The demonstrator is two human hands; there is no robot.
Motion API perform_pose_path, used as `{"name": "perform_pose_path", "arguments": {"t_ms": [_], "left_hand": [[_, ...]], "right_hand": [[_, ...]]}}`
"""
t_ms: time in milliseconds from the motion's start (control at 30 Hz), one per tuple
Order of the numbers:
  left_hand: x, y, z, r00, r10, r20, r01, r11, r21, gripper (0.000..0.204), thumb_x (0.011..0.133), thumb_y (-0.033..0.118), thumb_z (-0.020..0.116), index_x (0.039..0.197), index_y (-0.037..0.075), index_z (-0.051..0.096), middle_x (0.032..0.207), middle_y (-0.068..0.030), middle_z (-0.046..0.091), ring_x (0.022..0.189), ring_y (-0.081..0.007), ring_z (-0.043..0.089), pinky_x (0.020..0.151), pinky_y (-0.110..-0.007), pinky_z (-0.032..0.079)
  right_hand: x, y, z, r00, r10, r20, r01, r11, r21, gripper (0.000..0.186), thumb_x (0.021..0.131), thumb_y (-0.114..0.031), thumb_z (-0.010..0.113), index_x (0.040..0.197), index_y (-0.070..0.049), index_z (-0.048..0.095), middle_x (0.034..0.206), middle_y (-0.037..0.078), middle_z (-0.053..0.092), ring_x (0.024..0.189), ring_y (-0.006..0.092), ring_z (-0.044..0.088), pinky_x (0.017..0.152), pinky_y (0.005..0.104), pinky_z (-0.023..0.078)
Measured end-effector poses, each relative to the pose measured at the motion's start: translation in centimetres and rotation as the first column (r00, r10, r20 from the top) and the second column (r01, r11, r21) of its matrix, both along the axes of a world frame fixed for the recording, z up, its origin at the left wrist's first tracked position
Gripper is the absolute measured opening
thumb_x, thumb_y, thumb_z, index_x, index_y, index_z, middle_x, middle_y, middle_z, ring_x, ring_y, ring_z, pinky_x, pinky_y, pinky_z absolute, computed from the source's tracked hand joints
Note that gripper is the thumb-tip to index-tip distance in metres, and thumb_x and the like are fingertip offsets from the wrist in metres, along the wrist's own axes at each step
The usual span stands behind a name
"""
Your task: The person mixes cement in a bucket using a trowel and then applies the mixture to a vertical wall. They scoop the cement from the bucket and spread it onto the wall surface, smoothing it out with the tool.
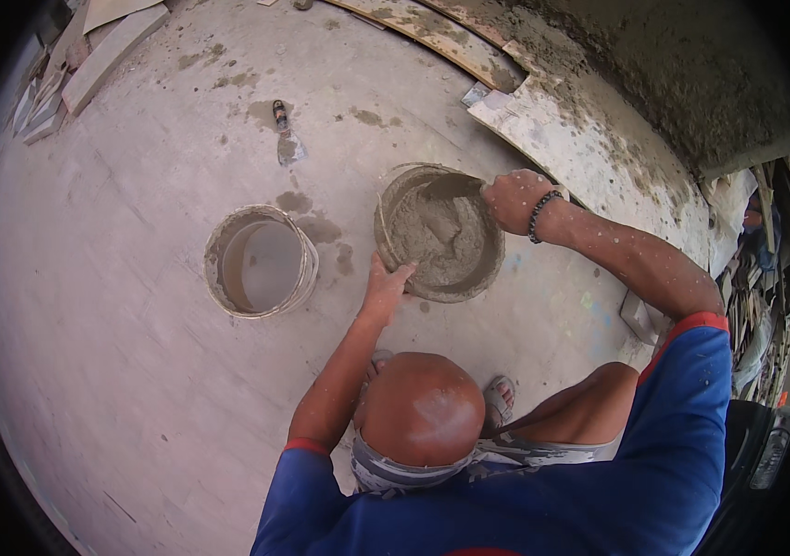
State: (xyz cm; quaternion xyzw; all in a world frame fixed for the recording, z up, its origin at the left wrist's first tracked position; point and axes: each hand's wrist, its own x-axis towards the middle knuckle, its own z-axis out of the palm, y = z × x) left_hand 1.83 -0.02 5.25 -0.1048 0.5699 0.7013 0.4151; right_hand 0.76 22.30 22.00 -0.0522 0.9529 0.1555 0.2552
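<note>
A bucket of wet grey mortar (437, 243) stands on the floor in front of me. My left hand (388, 285) grips the near left part of its rim (451, 295), the fingertips reaching over the edge. On the far right side, my right hand (514, 200) is closed round the handle end of a trowel. The trowel's dark, mortar-smeared blade (453, 187) slants into the bucket, and its handle is hidden in my fist. To the left stands a second bucket (306, 278) with cloudy water (270, 264) inside, apart from both hands.
A putty knife (286, 139) with a dark handle lies on the floor beyond the buckets. Mortar-spattered boards (589, 148) lie at the far right, near a rough wall (682, 74). Flat offcuts (108, 60) are piled at the far left. Scrap strips (761, 315) crowd the right side.
</note>
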Motion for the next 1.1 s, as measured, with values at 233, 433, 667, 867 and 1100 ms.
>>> {"name": "perform_pose_path", "arguments": {"t_ms": [233, 433, 667, 867, 1100], "left_hand": [[-0.3, 1.4, -2.2, 0.995, 0.058, 0.075, -0.063, 0.996, 0.065, 0.055, 0.077, 0.004, 0.065, 0.127, -0.001, 0.044, 0.112, -0.0133, 0.061, 0.097, -0.0218, 0.062, 0.078, -0.036, 0.053], [0.3, 1.9, -2.5, 0.985, 0.144, -0.095, -0.143, 0.99, 0.011, 0.041, 0.075, 0.007, 0.062, 0.115, 0.001, 0.057, 0.094, -0.0073, 0.064, 0.071, -0.0135, 0.06, 0.047, -0.029, 0.042], [0.1, 2.1, -3.2, 0.988, 0.124, -0.088, -0.126, 0.992, -0.006, 0.039, 0.074, 0.003, 0.059, 0.112, -0.003, 0.059, 0.092, -0.008, 0.063, 0.074, -0.0175, 0.059, 0.06, -0.031, 0.046], [-0.4, 3.3, -3.3, 0.977, 0.212, -0.008, -0.212, 0.975, -0.061, 0.041, 0.071, 0.003, 0.063, 0.11, -0.007, 0.058, 0.09, -0.01, 0.062, 0.073, -0.0194, 0.057, 0.066, -0.034, 0.047], [-1.4, 3.3, -4.1, 0.981, 0.192, -0.019, -0.193, 0.978, -0.076, 0.04, 0.068, 0.001, 0.062, 0.105, -0.013, 0.058, 0.094, -0.0153, 0.064, 0.082, -0.0219, 0.061, 0.07, -0.034, 0.048]], "right_hand": [[4.3, -2.0, -10.1, 0.985, 0.007, 0.172, 0.012, 0.994, -0.111, 0.022, 0.081, -0.015, 0.056, 0.086, -0.002, 0.072, 0.084, 0.018, 0.071, 0.082, 0.033, 0.071, 0.073, 0.0433, 0.056], [4.0, -2.0, -1.1, 0.976, 0.043, 0.211, 0.008, 0.973, -0.232, 0.023, 0.081, -0.019, 0.057, 0.089, -0.002, 0.071, 0.084, 0.02, 0.07, 0.084, 0.0357, 0.069, 0.073, 0.0449, 0.056], [1.5, 0.0, -5.7, 0.983, -0.05, 0.178, 0.071, 0.991, -0.115, 0.026, 0.082, -0.022, 0.058, 0.094, -0.003, 0.071, 0.084, 0.02, 0.069, 0.084, 0.0374, 0.069, 0.074, 0.0463, 0.055], [1.1, 1.2, -4.5, 0.993, -0.112, -0.028, 0.108, 0.989, -0.106, 0.023, 0.082, -0.018, 0.057, 0.09, -0.002, 0.071, 0.087, 0.02, 0.07, 0.085, 0.036, 0.07, 0.075, 0.0447, 0.056], [4.7, -2.6, -4.5, 0.99, -0.062, 0.127, 0.089, 0.97, -0.224, 0.024, 0.083, -0.022, 0.056, 0.088, -0.002, 0.07, 0.08, 0.023, 0.068, 0.081, 0.0373, 0.069, 0.075, 0.0476, 0.055]]}}
